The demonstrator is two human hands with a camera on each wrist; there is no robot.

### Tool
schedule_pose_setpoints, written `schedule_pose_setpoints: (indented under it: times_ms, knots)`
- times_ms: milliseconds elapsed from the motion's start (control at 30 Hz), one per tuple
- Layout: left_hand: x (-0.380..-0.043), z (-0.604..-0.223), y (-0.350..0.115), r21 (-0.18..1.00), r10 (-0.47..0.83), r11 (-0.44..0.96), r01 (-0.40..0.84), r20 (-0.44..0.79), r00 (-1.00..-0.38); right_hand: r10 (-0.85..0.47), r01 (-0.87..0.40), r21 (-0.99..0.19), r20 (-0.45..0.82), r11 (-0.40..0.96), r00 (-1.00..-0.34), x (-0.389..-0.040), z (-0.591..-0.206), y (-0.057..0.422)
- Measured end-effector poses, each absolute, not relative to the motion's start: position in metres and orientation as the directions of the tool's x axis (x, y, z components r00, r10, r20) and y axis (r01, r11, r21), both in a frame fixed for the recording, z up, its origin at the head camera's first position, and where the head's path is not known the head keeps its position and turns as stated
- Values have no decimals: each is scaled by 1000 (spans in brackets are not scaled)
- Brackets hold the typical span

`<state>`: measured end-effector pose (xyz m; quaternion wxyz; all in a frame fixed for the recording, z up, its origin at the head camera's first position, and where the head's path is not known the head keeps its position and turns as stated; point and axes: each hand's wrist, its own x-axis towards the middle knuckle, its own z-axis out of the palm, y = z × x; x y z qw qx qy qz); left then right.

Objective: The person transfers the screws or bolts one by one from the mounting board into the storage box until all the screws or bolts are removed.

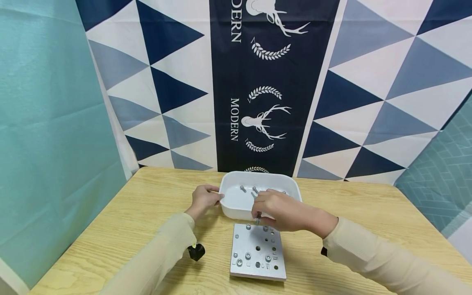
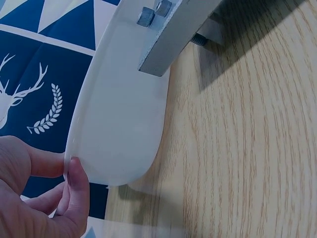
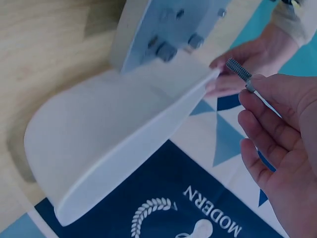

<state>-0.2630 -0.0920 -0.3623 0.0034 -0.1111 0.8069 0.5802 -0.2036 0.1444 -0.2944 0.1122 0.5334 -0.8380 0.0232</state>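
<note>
My left hand [image 1: 205, 198] pinches the left rim of a white plastic tray [image 1: 237, 213], thumb and fingers on either side of the wall in the left wrist view. Between thumb and index finger, my right hand [image 3: 290, 126] holds a small metal screw [image 3: 239, 70] by its head, threaded end outward; the other fingers are loosely bent. In the head view this hand is over the tray's near edge, just above the far end of a silver metal plate [image 1: 252, 241]. Several socket-head screws stand in the plate, among open holes. Loose screws [image 1: 243, 189] lie in the tray.
Light wood table [image 1: 147, 213] spreads around the tray and plate. A patterned cloth [image 1: 184, 90] hangs behind the table, and a teal cloth [image 1: 55, 123] hangs on the left. Part of the tray's inside is hidden by the right hand.
</note>
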Motion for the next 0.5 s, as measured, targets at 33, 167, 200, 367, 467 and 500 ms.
schedule_pose_setpoints:
  times_ms: [33,167,200,367,467,500]
  knots:
    - [-263,-362,-92,935,-177,303,-183,-134,-975,-888,-900,85,222,428,-401,-206,-293,145]
    - [-263,-361,-92,933,-178,309,-183,-132,-975,-883,-899,82,244,431,-401,-217,-289,150]
    - [-263,-361,-92,933,-178,310,-182,-131,-975,-882,-898,81,247,432,-402,-220,-289,151]
    - [-262,-361,-92,935,-176,305,-179,-129,-976,-873,-889,68,238,452,-425,-233,-287,156]
    - [-262,-362,-92,936,-176,302,-181,-132,-976,-869,-885,56,224,463,-441,-239,-285,157]
    - [-261,-362,-91,936,-175,304,-179,-130,-976,-868,-883,50,218,468,-447,-241,-285,157]
